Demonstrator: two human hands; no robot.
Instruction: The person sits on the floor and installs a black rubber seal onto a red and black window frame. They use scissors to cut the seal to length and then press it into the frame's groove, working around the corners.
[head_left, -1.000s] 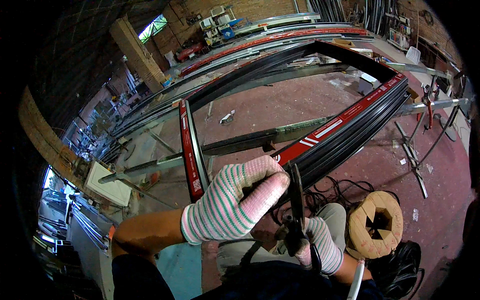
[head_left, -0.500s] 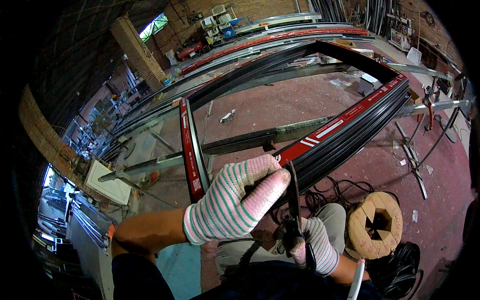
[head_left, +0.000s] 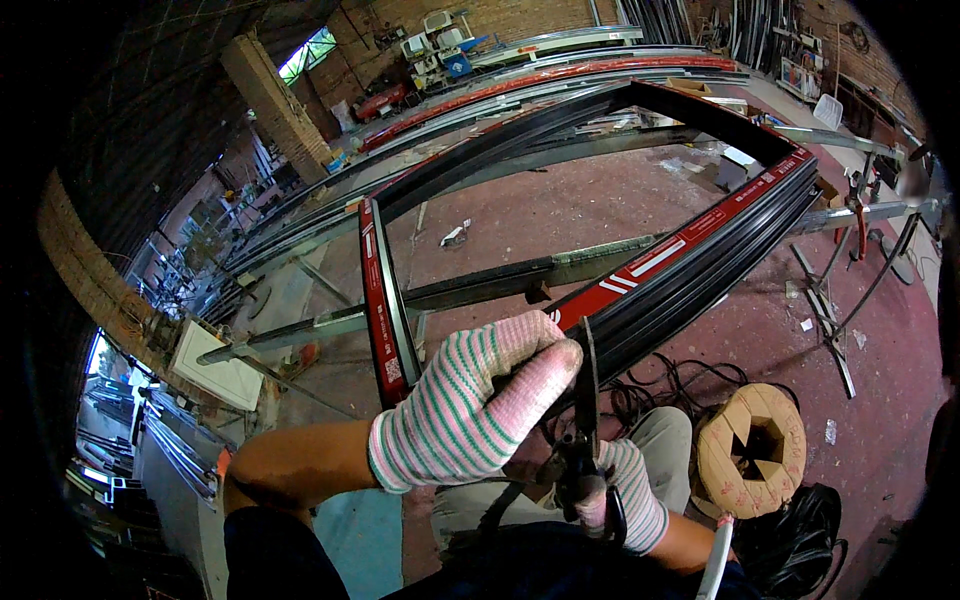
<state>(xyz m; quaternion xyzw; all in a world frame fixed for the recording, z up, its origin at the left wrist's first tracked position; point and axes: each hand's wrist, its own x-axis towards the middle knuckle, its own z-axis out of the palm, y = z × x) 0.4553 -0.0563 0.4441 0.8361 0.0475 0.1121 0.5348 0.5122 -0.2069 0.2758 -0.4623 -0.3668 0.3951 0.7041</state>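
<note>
A large black window or door frame with red printed film on its faces lies before me, its near corner under my left hand. My left hand, in a pink glove with green stripes, is closed in a pinch at that corner; what its fingertips hold is hidden. Just right of its thumb stands the long, flat, dark blade of a hand tool. My right hand, in a matching glove, is wrapped round the tool's lower part near my lap. The tool's exact kind is not clear.
Metal support rails run under the frame. On the right are a cardboard-wrapped roll, a black bag, and cables on the red floor. Long profiles lie at the back, with a white panel at left.
The tool in my right hand has tilted slightly, and the right hand has shifted a little. My left hand stays at the frame corner. A blurred shape now shows at the far right.
</note>
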